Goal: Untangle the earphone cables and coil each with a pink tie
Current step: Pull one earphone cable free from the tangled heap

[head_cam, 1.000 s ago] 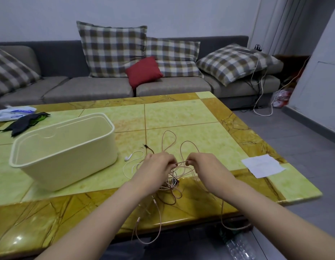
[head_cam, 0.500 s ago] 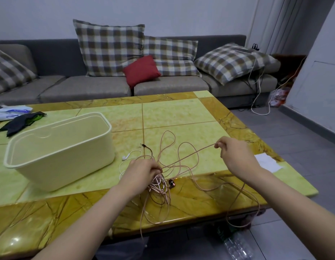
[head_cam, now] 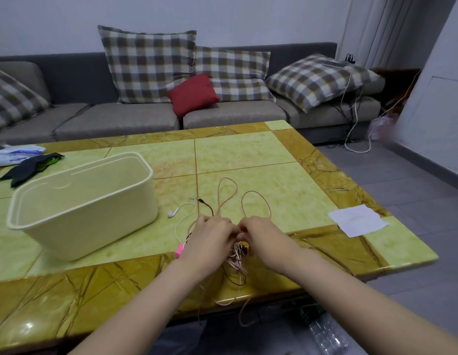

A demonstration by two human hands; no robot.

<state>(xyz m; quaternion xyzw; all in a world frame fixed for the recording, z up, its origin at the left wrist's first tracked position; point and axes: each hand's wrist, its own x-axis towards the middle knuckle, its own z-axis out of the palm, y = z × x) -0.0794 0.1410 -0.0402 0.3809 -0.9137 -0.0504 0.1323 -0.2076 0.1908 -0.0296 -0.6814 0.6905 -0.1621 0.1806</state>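
A tangle of thin earphone cables (head_cam: 236, 254) lies near the front of the yellow-green table (head_cam: 248, 155). Pinkish-copper loops (head_cam: 226, 198) fan out beyond my hands and strands hang over the front edge. A white earbud (head_cam: 172, 213) on its white cable lies to the left, with a dark jack plug (head_cam: 201, 200) next to it. My left hand (head_cam: 210, 239) and my right hand (head_cam: 261, 237) meet above the tangle, both pinching cable. A pink tie (head_cam: 179, 250) lies by my left wrist.
A cream plastic tub (head_cam: 81, 198) stands on the table's left. A white paper sheet (head_cam: 357, 220) lies at the right edge. Dark cloth (head_cam: 30, 166) and a plastic bag (head_cam: 16, 153) sit far left. A grey sofa (head_cam: 145, 119) with cushions is behind; a plastic bottle (head_cam: 327, 334) lies on the floor.
My right hand, stretched out to the right with a strand half a second ago, has come back to meet the left hand over the tangle. The pink tie now shows by my left wrist.
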